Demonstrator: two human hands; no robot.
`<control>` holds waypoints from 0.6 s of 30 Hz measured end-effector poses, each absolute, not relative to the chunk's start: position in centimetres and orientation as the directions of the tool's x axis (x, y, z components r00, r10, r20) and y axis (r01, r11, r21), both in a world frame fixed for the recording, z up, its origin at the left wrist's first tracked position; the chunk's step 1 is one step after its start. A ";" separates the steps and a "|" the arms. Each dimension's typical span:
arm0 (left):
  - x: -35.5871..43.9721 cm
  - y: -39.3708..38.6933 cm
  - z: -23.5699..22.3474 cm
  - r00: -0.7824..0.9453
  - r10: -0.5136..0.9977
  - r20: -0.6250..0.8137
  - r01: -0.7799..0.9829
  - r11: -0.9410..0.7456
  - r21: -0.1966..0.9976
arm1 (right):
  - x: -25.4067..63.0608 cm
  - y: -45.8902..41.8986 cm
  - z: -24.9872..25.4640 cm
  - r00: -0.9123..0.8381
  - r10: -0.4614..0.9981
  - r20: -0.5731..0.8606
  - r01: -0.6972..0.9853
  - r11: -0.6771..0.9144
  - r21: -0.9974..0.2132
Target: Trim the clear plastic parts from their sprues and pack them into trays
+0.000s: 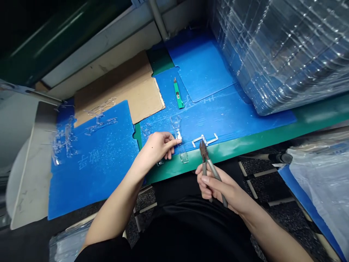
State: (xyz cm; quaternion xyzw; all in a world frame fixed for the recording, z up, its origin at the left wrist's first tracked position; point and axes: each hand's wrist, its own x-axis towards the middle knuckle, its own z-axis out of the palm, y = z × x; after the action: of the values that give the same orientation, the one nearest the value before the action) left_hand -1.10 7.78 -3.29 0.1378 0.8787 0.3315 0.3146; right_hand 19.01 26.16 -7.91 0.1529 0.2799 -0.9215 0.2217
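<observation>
My left hand [160,145] pinches a long clear plastic part [177,127] by its middle, over the front edge of the bench. Another clear piece [146,129] lies partly hidden behind that hand. In my right hand [215,183] is a pair of cutting pliers [208,163], its handles in my fingers and its jaws pointing away from me. The jaw tips meet the middle of a clear zigzag plastic piece [211,140] near the bench edge; whether they grip it I cannot tell.
Beyond my hands lies a green cutter knife [178,94] on a blue sheet [208,72]. Several clear plastic parts [65,140] are scattered at the left, beside brown cardboard [122,87]. Stacked clear trays [289,47] rise at the right. Wrapped material [321,196] stands below the bench.
</observation>
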 end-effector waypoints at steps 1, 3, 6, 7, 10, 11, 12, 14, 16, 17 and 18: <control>-1.1 7.7 -2.9 -0.826 0.422 -0.374 0.123 0.782 0.611 | 19.5 26.4 -7.9 -0.864 -0.305 -0.400 0.476 -0.754 -0.453; -1.0 8.2 -2.2 -0.882 0.440 -0.169 0.305 0.807 0.506 | 20.3 26.8 -7.7 -0.887 -0.254 -0.385 0.425 -0.774 -0.470; -0.5 11.0 -2.1 -0.755 0.653 -0.065 0.526 0.662 0.534 | 21.2 26.8 -6.8 -0.928 -0.157 -0.337 0.332 -0.758 -0.562; -0.3 12.5 -2.4 -0.687 0.724 -0.070 0.558 0.586 0.587 | 21.4 26.7 -6.4 -0.942 -0.126 -0.311 0.298 -0.739 -0.604; 0.7 16.5 -3.3 -0.531 0.845 -0.068 0.578 0.420 0.700 | 22.4 26.2 -5.3 -0.968 -0.046 -0.246 0.213 -0.671 -0.710; 0.9 17.0 -3.3 -0.498 0.866 -0.044 0.604 0.382 0.699 | 22.7 26.1 -5.1 -0.971 -0.024 -0.238 0.197 -0.645 -0.739; 1.0 16.7 -3.0 -0.474 0.880 0.001 0.650 0.349 0.675 | 23.0 26.1 -5.0 -0.970 -0.002 -0.243 0.192 -0.614 -0.766; 1.2 13.4 -1.1 -0.469 0.871 0.145 0.767 0.321 0.555 | 23.2 26.4 -5.3 -0.961 0.057 -0.272 0.201 -0.531 -0.823; 1.9 6.8 2.4 -0.515 0.783 0.348 0.847 0.403 0.347 | 22.2 27.0 -5.7 -0.946 0.126 -0.298 0.225 -0.403 -0.887; 2.3 2.5 4.7 -0.539 0.699 0.469 0.839 0.496 0.225 | 21.4 27.4 -5.8 -0.942 0.156 -0.298 0.240 -0.309 -0.920; 2.6 -2.0 7.0 -0.553 0.595 0.584 0.775 0.624 0.098 | 20.2 27.8 -5.8 -0.939 0.207 -0.274 0.238 -0.181 -0.954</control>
State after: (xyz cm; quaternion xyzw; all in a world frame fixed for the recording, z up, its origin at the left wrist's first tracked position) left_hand 2.61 -1.99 6.98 0.3965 0.8636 0.1751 -0.2575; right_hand 20.19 27.83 -5.84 0.1739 0.6400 -0.7484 0.0104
